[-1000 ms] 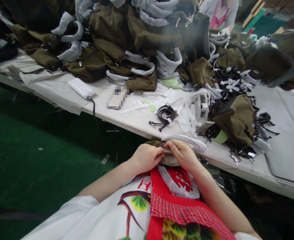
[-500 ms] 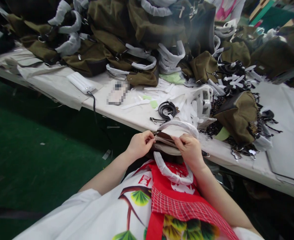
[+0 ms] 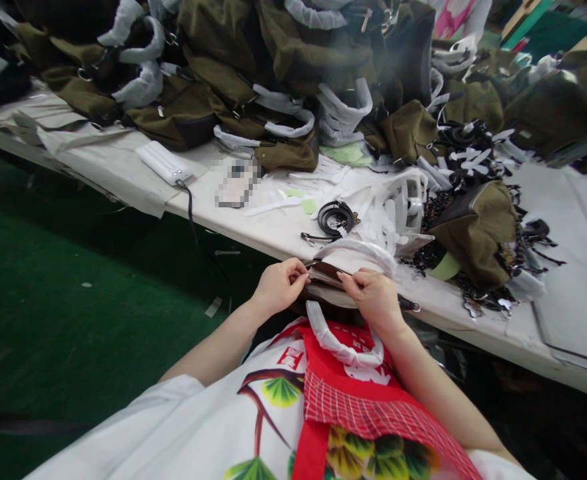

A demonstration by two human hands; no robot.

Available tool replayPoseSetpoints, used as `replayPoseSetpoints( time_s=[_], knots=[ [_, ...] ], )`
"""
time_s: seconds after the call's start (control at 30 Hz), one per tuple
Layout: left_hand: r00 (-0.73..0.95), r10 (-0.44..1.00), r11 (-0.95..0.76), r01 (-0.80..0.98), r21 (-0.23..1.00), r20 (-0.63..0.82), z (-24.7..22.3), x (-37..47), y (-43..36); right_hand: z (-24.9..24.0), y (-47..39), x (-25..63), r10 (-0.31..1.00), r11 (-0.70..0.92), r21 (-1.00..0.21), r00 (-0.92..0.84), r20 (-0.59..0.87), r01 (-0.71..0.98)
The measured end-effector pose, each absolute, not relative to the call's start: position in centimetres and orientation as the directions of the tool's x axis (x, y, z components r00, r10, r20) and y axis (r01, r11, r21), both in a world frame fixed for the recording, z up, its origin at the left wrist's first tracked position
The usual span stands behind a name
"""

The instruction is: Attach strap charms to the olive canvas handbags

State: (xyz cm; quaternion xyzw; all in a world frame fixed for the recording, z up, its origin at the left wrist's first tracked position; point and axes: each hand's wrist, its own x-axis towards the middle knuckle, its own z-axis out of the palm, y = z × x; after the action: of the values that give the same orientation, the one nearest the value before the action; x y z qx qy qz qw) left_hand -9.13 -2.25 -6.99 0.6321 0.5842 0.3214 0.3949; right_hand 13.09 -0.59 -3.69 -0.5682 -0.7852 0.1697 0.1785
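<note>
From where I watch, the olive-brown handbag [image 3: 329,294] is between my two hands, mouth upward, just beside the near edge of the white table [image 3: 566,257] and close against the red apron [image 3: 346,393]. My left hand [image 3: 279,288] has a narrow pinch at the left end of the opening; my right hand [image 3: 373,297] grips the rim farther right, thumb over the edge and fingers curled. I cannot tell whether anything supports the bag's underside.

One wrapped handle [image 3: 324,333] droops over the apron, and the other [image 3: 360,249] arches on the table side. A coiled black strap [image 3: 336,219] lies beyond, near a heap of dark straps and chains [image 3: 430,223].

I judge the bag light and soft-walled, likely to sag if held at one point. The rim near both ends of the mouth looks the surest hold; the loose handle wrapping could slip or tear.
</note>
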Motion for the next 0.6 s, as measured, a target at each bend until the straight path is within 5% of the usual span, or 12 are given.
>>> replayPoseSetpoints(
  time_s=[0.6],
  knots=[
    [0.099, 0.993, 0.013, 0.474, 0.880, -0.068, -7.18, -9.09, -2.21, -3.60, -0.74, 12.60, 0.958, 0.271, -0.503, -0.280, 0.059, 0.821]
  ],
)
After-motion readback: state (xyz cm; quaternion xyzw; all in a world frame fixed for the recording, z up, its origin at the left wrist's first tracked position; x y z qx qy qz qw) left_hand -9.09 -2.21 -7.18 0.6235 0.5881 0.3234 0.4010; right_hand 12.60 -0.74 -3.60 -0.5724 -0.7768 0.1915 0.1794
